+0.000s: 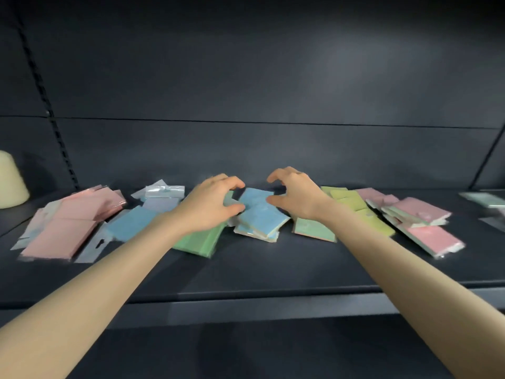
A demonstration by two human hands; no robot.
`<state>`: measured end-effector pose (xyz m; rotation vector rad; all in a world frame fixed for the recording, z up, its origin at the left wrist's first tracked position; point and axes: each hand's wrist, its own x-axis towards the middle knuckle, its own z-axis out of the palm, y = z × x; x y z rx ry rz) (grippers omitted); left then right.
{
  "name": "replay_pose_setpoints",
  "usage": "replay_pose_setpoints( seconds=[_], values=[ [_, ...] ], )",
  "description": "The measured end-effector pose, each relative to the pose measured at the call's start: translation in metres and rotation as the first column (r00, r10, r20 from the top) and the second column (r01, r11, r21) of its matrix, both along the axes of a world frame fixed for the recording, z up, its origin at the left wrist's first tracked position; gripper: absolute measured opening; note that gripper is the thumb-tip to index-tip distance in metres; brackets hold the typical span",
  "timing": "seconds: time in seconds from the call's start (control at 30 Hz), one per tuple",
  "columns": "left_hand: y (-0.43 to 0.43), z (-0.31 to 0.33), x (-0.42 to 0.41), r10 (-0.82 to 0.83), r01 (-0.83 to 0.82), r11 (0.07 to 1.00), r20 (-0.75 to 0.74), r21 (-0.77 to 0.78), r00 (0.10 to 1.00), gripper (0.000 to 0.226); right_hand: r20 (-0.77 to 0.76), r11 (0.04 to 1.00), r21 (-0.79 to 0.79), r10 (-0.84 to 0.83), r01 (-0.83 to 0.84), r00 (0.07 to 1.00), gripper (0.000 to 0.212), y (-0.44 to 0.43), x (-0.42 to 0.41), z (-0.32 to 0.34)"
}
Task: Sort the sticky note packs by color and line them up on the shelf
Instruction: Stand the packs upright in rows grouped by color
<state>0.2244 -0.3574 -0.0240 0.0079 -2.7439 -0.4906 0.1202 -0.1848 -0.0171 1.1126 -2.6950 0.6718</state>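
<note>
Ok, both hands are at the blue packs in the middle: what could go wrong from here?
The blue packs lie loosely overlapped; a squeeze between left hand and right hand might fan them out.
The green packs under the left hand could get dragged along.
The pink packs sit at both shelf ends, so may end up split.

Packs: pink (61, 228), blue (258, 212), green (200, 240), yellow (355, 206); shelf (246, 272) dark grey.

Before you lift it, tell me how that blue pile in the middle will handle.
The blue packs lie loosely overlapped, so they will probably slide apart. Their plastic wrap looks slippery. Each looks thin and flat, likely light and fairly stiff.
</note>
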Motion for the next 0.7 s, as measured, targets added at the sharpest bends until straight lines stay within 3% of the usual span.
replay_pose_setpoints(
  seconds=[0.33,0.7],
  values=[
    [0.173,0.007,-0.060,-0.197,0.193,0.976,-0.032,-0.096,0.980,0.044,-0.041,0.978,0.031,-0.205,0.207,0.978,0.045,0.198,-0.021,0.010],
    [0.326,0.013,-0.124,-0.284,0.280,0.945,0.000,-0.172,0.959,0.046,-0.030,0.950,0.047,-0.309,0.310,0.951,0.046,0.367,-0.065,0.008]
  ],
)
